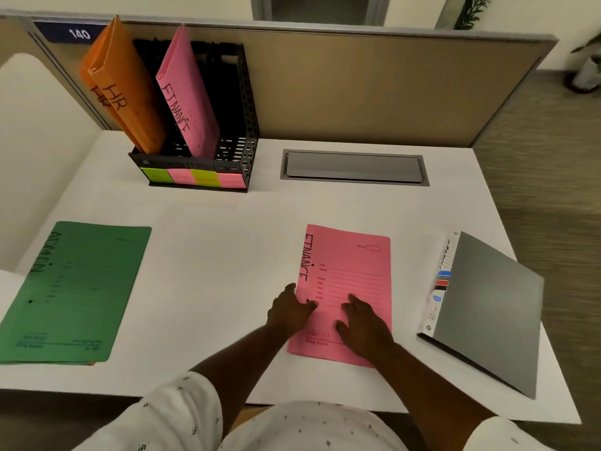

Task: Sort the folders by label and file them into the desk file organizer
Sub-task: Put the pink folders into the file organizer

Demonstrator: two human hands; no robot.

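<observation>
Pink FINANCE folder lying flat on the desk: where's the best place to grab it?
Probably its left long edge, coming from the left. The pink folder lies flat on the desk, so only an edge can be pinched; the left hand touches that edge, and the right hand rests on top.

A pink folder [351,271] marked FINANCE lies flat and closed on the worktop [227,239]; a green folder [81,288] marked ADMIN lies flat, well to its left. Behind them, the black perforated organizer [242,148] holds two orange folders [130,92] marked HR and a second pink folder [192,102] marked FINANCE, all leaning left
</observation>
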